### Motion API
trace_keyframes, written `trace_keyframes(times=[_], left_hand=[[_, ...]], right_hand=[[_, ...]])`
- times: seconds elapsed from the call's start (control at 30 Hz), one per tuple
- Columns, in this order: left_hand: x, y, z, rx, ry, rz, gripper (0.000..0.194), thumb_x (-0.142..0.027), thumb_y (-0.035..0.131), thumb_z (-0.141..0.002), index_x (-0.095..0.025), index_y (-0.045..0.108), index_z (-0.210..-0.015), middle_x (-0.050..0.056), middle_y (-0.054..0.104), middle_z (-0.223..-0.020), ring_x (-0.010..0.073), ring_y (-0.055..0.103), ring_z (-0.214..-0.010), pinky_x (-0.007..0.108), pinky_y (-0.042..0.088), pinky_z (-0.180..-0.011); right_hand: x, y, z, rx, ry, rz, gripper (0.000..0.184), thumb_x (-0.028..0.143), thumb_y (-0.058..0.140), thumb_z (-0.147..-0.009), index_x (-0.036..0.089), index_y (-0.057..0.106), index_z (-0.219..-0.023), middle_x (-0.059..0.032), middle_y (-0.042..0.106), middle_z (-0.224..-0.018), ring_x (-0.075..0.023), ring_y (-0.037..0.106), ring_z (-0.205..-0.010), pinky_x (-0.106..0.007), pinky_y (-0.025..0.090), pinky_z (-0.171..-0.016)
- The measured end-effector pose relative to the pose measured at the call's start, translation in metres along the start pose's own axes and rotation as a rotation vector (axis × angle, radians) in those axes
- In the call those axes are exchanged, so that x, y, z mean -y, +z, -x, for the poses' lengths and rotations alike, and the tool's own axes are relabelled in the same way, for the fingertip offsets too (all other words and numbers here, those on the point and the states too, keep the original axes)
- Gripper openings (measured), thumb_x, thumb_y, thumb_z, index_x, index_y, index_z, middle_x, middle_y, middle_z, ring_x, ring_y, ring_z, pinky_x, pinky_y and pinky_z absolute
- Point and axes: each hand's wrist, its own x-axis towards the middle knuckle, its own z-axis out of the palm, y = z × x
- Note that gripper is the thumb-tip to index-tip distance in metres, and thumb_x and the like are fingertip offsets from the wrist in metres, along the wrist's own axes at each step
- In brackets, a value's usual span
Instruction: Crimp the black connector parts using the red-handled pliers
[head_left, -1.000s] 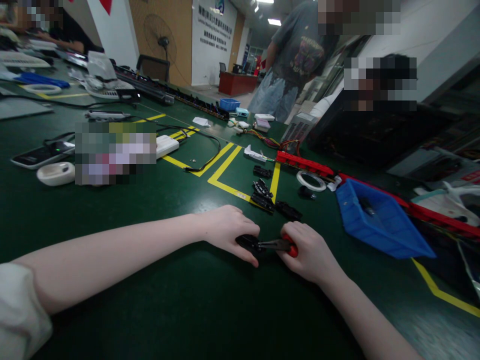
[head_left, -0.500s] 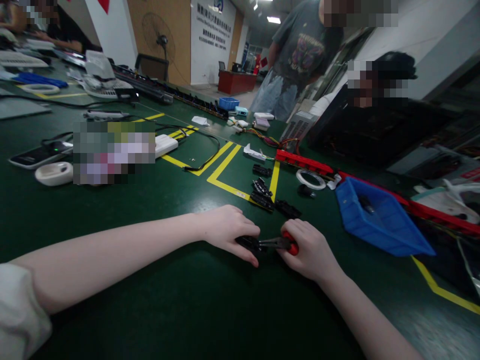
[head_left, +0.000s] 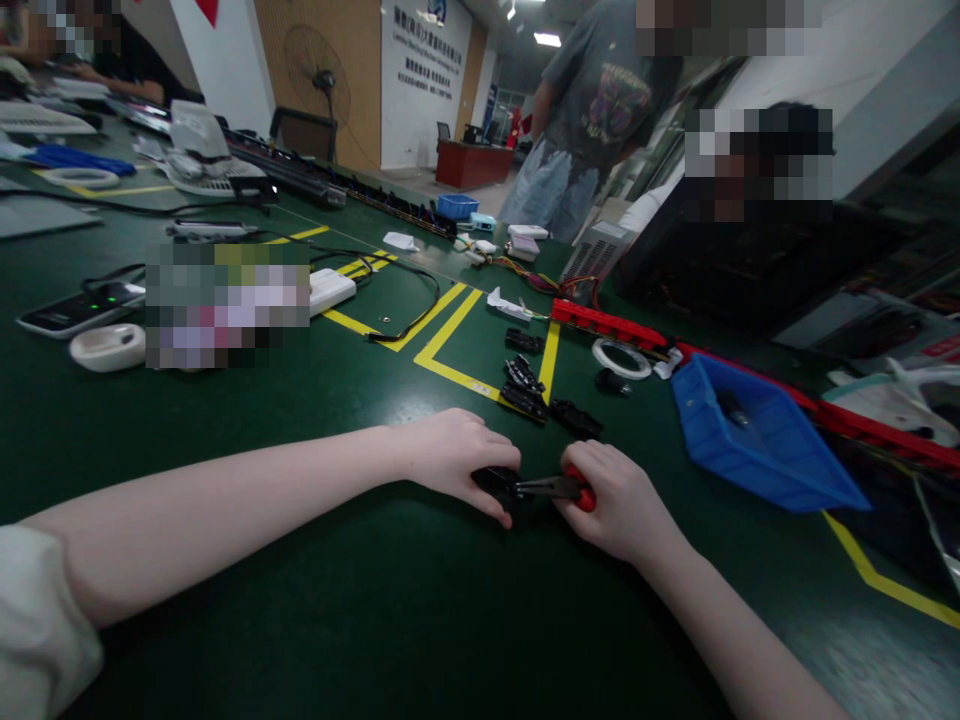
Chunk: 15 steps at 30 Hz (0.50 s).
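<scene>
The held black part's (head_left: 495,484) details are too small to tell.

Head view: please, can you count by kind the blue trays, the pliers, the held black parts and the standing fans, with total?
Blue trays: 2 (near tray, far tray)
Pliers, in right grip: 1
Black part, in left grip: 1
Standing fan: 1
Total: 5

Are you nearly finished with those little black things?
In hand: one black part in the left hand, with pliers in the right hand reaching it. More black pieces lie just beyond; I can't tell whether those are done or left. So nothing looks clearly finished, and this one seems underway.
</scene>
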Motion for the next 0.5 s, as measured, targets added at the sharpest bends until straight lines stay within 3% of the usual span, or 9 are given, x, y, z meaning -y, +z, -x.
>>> trace_keyframes(times=[0.5], left_hand=[[0.001,-0.0004,-0.0002,-0.004,0.076,-0.013,0.044,-0.062,0.058,-0.086,-0.018,0.058,-0.081,0.001,0.065,-0.072,0.0157,0.061,-0.064,0.028,0.036,-0.06]], right_hand=[[-0.0002,0.0004,0.0008,-0.017,-0.001,0.001,0.012,0.023,0.057,-0.073,0.023,0.045,-0.074,-0.0035,0.057,-0.071,-0.0186,0.05,-0.066,-0.031,0.036,-0.061]])
